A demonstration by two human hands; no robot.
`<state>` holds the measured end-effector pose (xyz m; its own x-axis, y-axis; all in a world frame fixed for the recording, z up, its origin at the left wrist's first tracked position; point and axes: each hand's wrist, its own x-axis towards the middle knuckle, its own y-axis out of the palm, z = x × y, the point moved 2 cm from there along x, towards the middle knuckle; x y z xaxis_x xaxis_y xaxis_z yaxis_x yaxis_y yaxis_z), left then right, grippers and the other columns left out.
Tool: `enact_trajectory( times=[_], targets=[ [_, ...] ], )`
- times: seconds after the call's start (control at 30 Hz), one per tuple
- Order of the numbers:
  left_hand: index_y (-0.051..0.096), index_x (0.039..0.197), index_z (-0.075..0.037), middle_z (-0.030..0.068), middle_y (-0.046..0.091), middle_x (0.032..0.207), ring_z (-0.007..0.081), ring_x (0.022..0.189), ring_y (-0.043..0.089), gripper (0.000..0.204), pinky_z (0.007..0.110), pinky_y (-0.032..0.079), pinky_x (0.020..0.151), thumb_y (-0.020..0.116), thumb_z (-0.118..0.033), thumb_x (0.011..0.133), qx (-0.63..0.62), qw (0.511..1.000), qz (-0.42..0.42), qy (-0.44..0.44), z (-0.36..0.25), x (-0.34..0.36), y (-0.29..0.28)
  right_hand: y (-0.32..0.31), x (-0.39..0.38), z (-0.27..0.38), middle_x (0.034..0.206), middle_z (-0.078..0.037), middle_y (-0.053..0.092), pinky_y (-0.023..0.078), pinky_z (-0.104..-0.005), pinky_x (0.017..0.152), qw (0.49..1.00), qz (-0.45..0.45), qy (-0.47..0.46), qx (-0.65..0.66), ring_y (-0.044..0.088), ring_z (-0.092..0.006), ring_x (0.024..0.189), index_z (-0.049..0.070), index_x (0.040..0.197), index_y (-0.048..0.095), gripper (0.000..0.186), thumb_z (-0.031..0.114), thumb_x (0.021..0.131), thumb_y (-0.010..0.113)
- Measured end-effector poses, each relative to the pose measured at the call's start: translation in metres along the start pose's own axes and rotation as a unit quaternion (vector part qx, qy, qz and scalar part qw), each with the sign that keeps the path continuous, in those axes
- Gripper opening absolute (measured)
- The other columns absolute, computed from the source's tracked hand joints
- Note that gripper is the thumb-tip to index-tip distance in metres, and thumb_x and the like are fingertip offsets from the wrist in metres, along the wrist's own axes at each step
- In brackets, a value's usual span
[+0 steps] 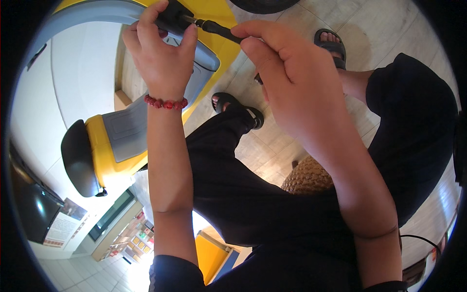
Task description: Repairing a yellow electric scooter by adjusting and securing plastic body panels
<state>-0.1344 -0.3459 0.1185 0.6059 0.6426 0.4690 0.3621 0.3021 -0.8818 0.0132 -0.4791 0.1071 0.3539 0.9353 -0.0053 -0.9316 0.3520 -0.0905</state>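
At the top of the view, my left hand [163,63], with a red beaded bracelet [166,103] at its wrist, has its thumb and fingers round a black plastic part [173,14] next to a yellow and grey body [221,14]. My right hand [296,73] is closed on a slim black screwdriver [220,31], which points left. The metal end of the screwdriver meets the black part close to my left thumb. The exact spot where the tip goes in is too small to make out. Some of my right fingers are hidden behind the hand.
Left of my left forearm stands a yellow and grey body section with a black end piece [79,158]. A woven stool [307,177] shows between my dark-trousered legs. A black wheel [264,4] lies at the top edge. Light wood-look floor [258,146] spreads below.
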Motion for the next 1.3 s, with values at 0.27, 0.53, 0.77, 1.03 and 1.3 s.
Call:
enact_trajectory(
  times=[0.27, 0.53, 0.77, 1.03, 1.3],
  targets=[
    [0.046, 0.127, -0.010, 0.0125, 0.045, 0.107, 0.0185, 0.088, 0.058, 0.065, 0.028, 0.051, 0.081, 0.077, -0.010, 0.070, -0.018, 0.999, 0.022, 0.016, -0.001, -0.003, -0.006, 0.003, -0.002, 0.002, 0.076, 0.002, 0.050, 0.035, -0.0175, 0.051, 0.990, 0.078, 0.030, 0.116, 0.044, -0.0013, 0.061, 0.004, 0.123, 0.048, 0.032, 0.018, 0.094, 0.052],
    [0.045, 0.129, -0.012, 0.0120, 0.046, 0.107, 0.0181, 0.092, 0.056, 0.066, 0.028, 0.051, 0.081, 0.077, -0.012, 0.072, -0.019, 0.999, 0.025, 0.023, -0.002, -0.005, -0.006, 0.006, 0.005, -0.014, 0.082, -0.018, 0.061, 0.046, -0.0341, 0.065, 0.980, 0.081, 0.126, 0.132, 0.061, -0.0247, 0.070, -0.004, 0.114, 0.050, 0.029, 0.015, 0.092, 0.046],
    [0.044, 0.130, -0.012, 0.0133, 0.045, 0.108, 0.0185, 0.092, 0.056, 0.068, 0.027, 0.052, 0.082, 0.078, -0.013, 0.071, -0.011, 1.000, 0.013, 0.015, 0.000, -0.004, -0.004, 0.010, 0.007, -0.009, 0.087, -0.022, 0.063, 0.049, -0.0370, 0.073, 0.991, 0.038, 0.095, 0.085, 0.064, -0.0330, 0.079, -0.005, 0.107, 0.054, 0.026, 0.013, 0.092, 0.044],
    [0.058, 0.109, -0.007, 0.0075, 0.052, 0.092, 0.0191, 0.084, 0.054, 0.036, 0.029, 0.046, 0.069, 0.067, -0.005, 0.074, -0.110, 0.992, -0.054, -0.024, -0.005, -0.006, -0.011, 0.006, 0.012, -0.003, 0.085, -0.025, 0.063, 0.051, -0.0392, 0.073, 0.993, 0.041, 0.098, 0.051, 0.065, -0.0352, 0.081, -0.007, 0.099, 0.057, 0.024, 0.011, 0.092, 0.044],
    [0.058, 0.105, 0.003, 0.0087, 0.063, 0.092, 0.0139, 0.071, 0.059, 0.023, 0.026, 0.049, 0.067, 0.052, -0.014, 0.092, -0.559, 0.702, 0.110, -0.427, -0.041, -0.025, -0.014, 0.004, 0.009, 0.000, 0.086, -0.026, 0.063, 0.050, -0.0406, 0.075, 0.993, 0.029, 0.098, 0.057, 0.063, -0.0380, 0.083, -0.008, 0.098, 0.057, 0.025, 0.012, 0.090, 0.044]
  ],
)
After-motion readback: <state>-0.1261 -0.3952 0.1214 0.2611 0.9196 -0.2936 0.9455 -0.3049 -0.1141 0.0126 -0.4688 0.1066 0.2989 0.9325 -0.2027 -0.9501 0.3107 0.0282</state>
